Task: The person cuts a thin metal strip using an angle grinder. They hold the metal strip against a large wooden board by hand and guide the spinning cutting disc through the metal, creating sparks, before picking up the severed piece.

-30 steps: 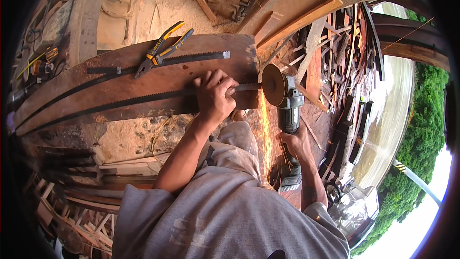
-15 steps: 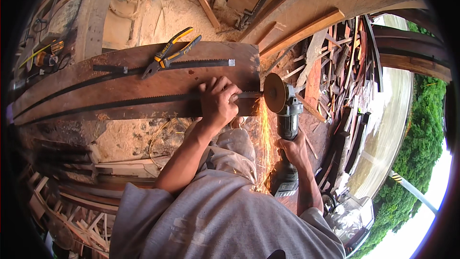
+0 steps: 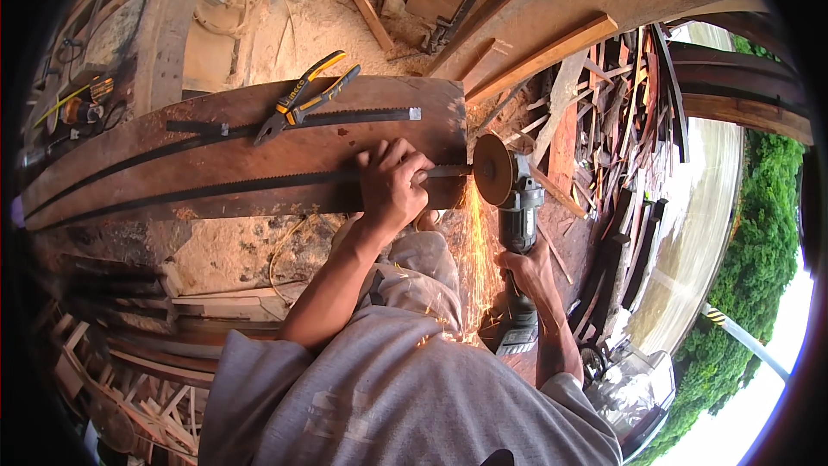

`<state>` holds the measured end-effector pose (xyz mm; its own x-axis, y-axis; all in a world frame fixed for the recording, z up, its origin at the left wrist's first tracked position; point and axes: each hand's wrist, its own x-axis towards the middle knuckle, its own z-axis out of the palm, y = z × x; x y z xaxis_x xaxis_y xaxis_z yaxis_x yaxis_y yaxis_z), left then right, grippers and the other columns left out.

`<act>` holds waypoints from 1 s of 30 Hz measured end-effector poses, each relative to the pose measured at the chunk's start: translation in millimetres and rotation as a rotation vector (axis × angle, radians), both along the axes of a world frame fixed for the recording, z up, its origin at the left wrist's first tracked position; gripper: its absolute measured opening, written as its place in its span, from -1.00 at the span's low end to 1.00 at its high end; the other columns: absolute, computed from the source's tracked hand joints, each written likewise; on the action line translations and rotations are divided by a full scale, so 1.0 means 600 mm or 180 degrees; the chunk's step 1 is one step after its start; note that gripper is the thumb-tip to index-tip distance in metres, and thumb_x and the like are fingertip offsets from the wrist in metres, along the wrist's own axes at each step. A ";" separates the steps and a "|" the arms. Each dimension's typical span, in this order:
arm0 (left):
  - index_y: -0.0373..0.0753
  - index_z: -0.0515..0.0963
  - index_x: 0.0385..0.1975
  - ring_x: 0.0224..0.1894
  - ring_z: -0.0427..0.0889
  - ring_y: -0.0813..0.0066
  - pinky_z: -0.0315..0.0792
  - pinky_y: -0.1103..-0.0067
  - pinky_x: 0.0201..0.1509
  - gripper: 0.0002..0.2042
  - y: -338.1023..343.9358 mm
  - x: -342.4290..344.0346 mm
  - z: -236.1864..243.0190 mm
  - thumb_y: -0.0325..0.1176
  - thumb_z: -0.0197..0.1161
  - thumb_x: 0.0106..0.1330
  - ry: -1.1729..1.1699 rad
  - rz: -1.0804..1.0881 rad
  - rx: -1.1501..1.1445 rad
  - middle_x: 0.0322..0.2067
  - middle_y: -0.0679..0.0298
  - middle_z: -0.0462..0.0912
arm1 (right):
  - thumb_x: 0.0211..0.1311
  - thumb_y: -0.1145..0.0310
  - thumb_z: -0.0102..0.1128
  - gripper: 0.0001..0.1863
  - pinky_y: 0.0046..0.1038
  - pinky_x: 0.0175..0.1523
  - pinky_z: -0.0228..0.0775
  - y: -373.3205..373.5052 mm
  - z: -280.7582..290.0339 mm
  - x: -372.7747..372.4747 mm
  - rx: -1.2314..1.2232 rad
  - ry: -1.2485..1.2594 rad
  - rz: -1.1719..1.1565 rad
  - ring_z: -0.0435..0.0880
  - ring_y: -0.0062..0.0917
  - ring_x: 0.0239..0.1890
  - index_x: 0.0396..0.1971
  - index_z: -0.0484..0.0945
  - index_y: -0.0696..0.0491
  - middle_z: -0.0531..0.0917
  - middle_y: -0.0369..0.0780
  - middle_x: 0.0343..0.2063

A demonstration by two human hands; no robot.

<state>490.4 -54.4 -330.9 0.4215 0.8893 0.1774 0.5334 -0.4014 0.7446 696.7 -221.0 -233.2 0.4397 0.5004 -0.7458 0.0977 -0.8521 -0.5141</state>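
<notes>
My left hand (image 3: 392,185) presses a long dark saw blade (image 3: 216,185) flat onto a brown wooden plank (image 3: 259,142), close to the blade's right end. My right hand (image 3: 528,272) grips the body of a grey angle grinder (image 3: 515,242). Its round disc (image 3: 492,170) touches the blade's end at the plank's right edge, and orange sparks (image 3: 470,250) fall toward my lap. A second saw blade (image 3: 345,116) lies higher on the plank, with yellow-and-black pliers (image 3: 306,97) resting across it.
Scrap wood strips and offcuts (image 3: 621,129) are piled to the right. Sawdust-covered ground (image 3: 285,26) lies beyond the plank, with loose boards. Hand tools (image 3: 82,108) lie at the far left. Stacked timber (image 3: 129,328) is at lower left; green foliage (image 3: 759,259) at right.
The view has shifted slightly. Both hands keep their hold, and the grinder disc stays at the blade's end with sparks still falling.
</notes>
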 end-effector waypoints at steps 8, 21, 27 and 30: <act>-0.04 0.65 -0.46 -0.20 0.51 0.31 0.17 0.29 -0.03 -0.80 0.000 -0.001 -0.003 -0.60 0.36 0.03 -0.0028 0.0023 0.0009 -0.35 0.43 0.54 | -0.13 0.46 0.35 -0.73 -0.39 -0.50 0.43 -0.006 0.004 -0.003 0.0230 0.0026 0.0093 0.59 -0.48 -0.65 -0.38 0.50 0.20 0.60 -0.21 -0.62; -0.03 0.64 -0.46 -0.20 0.51 0.29 0.21 0.26 -0.06 -0.78 0.000 0.000 -0.012 -0.60 0.33 -0.03 -0.0039 0.0009 0.0133 -0.34 0.42 0.53 | -0.11 0.42 0.37 -0.76 -0.39 -0.48 0.41 0.000 0.010 -0.010 0.0111 -0.0025 0.0012 0.59 -0.48 -0.63 -0.43 0.55 0.22 0.63 -0.19 -0.59; -0.03 0.64 -0.46 -0.20 0.51 0.29 0.21 0.26 -0.05 -0.78 0.001 0.003 -0.008 -0.59 0.35 -0.04 -0.0056 0.0015 0.0143 -0.34 0.43 0.54 | -0.07 0.43 0.36 -0.80 -0.40 -0.48 0.42 -0.016 -0.001 -0.001 0.0042 -0.0076 0.0044 0.58 -0.51 -0.64 -0.49 0.57 0.24 0.63 -0.19 -0.65; -0.06 0.66 -0.48 -0.18 0.52 0.30 0.19 0.29 -0.02 -0.81 0.001 0.003 0.000 -0.60 0.40 0.01 -0.0008 0.0024 0.0011 -0.35 0.42 0.54 | -0.05 0.43 0.36 -0.78 -0.40 -0.47 0.43 -0.014 0.005 -0.006 0.0105 -0.0025 -0.0054 0.58 -0.52 -0.62 -0.43 0.57 0.24 0.63 -0.19 -0.64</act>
<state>492.4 -54.1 -331.0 0.4143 0.8919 0.1816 0.5345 -0.3999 0.7446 693.2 -229.6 -230.3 0.4541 0.5172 -0.7254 0.0877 -0.8362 -0.5413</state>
